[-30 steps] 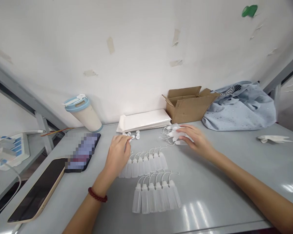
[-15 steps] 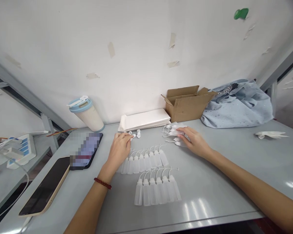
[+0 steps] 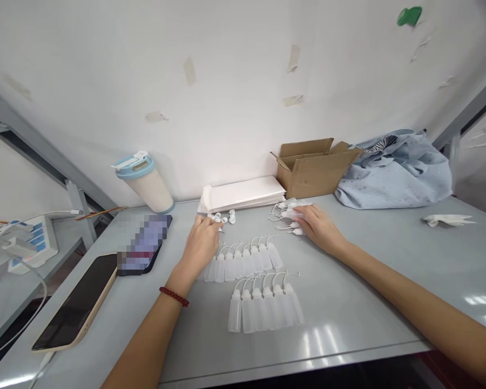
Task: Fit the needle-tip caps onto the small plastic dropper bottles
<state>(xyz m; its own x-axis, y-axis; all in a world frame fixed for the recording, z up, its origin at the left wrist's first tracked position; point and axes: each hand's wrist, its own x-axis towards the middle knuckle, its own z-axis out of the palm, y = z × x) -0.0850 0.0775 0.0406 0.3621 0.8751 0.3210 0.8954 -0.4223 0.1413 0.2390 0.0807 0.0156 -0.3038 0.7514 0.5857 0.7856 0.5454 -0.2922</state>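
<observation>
My left hand (image 3: pixel 201 246) reaches over the grey table (image 3: pixel 348 302) to a cluster of small white caps (image 3: pixel 223 218), its fingertips pinching one. My right hand (image 3: pixel 318 226) rests on a loose pile of small white squeeze bottles (image 3: pixel 288 215) near the back of the table, fingers curled over them. Between the hands lie two neat rows of the same bottles with tethered caps: a far row (image 3: pixel 247 260) and a near row (image 3: pixel 263 306). A dark red bead bracelet (image 3: pixel 174 296) is on my left wrist.
A stack of white envelopes (image 3: pixel 245 193), an open cardboard box (image 3: pixel 314 167) and a blue cloth bag (image 3: pixel 397 173) line the wall. A lidded cup (image 3: pixel 146 181), two phones (image 3: pixel 146 243) (image 3: pixel 79 302) and a power strip (image 3: pixel 32 240) sit left. Crumpled paper (image 3: pixel 447 220) lies right.
Both hands stayed at the caps and the loose bottles, shifting only slightly; the right hand drew in over the pile. The view moved a little.
</observation>
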